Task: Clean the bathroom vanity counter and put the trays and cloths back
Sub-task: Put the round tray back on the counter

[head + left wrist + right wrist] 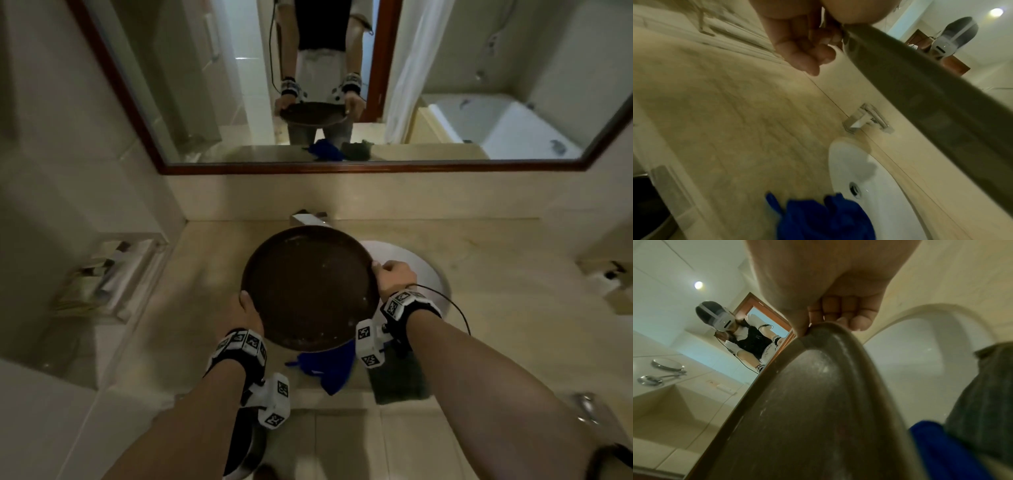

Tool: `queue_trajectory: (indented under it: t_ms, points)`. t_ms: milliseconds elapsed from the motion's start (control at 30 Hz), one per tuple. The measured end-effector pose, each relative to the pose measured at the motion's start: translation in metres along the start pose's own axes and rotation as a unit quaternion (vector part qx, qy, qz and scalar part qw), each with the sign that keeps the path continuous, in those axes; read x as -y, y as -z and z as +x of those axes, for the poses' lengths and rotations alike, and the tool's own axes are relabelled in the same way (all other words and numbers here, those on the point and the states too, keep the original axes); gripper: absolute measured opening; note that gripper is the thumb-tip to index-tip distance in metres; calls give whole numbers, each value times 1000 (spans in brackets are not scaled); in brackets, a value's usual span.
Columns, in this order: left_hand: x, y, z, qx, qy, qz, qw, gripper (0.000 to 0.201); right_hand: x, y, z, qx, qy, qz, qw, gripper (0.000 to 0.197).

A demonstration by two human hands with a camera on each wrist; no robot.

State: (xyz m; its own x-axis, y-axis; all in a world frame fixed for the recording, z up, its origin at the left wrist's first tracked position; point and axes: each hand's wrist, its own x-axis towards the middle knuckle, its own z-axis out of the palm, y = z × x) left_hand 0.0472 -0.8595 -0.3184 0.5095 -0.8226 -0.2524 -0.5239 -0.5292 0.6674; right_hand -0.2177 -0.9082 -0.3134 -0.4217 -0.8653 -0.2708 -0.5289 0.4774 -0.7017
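Observation:
A round dark brown tray (308, 287) is held in the air over the white sink (428, 270). My left hand (245, 310) grips its left rim, thumb on top. My right hand (390, 277) grips the right rim. In the left wrist view my left hand (807, 42) curls its fingers under the tray's edge (920, 97). In the right wrist view my right hand (836, 308) pinches the tray's rim (818, 386). A blue cloth (329, 368) lies crumpled on the counter's front edge, partly under the tray. A dark green cloth (399, 383) lies right of it.
The beige stone counter (496, 291) runs left and right of the sink, with a chrome faucet (310, 219) at the back. A clear organiser with packets (102, 274) stands at the left. A small dark item (606, 274) sits at the far right. A mirror (342, 78) hangs above.

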Motion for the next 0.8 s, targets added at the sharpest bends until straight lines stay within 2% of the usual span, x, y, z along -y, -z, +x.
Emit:
queue_trajectory:
  t_ms: [133, 267, 400, 467, 633, 800]
  points:
    - [-20, -61, -45, 19, -4, -3, 1000, 57, -67, 62, 6, -4, -18, -23, 1000, 36]
    - [-52, -116, -104, 44, -48, -3, 998, 48, -138, 126, 9, -36, -83, 8, 996, 36]
    - [-88, -166, -153, 74, -98, 40, 992, 41, -202, 186, 10, -67, -102, 33, 992, 23]
    - [-104, -190, -170, 95, -119, 55, 987, 38, -229, 213, 12, -78, -115, 29, 990, 26]
    - [-143, -241, -201, 140, -167, 102, 971, 37, -276, 267, 27, -96, -145, 27, 984, 29]
    - [-192, -296, -202, 158, -187, 110, 963, 37, -301, 308, 68, -113, -151, 22, 982, 34]
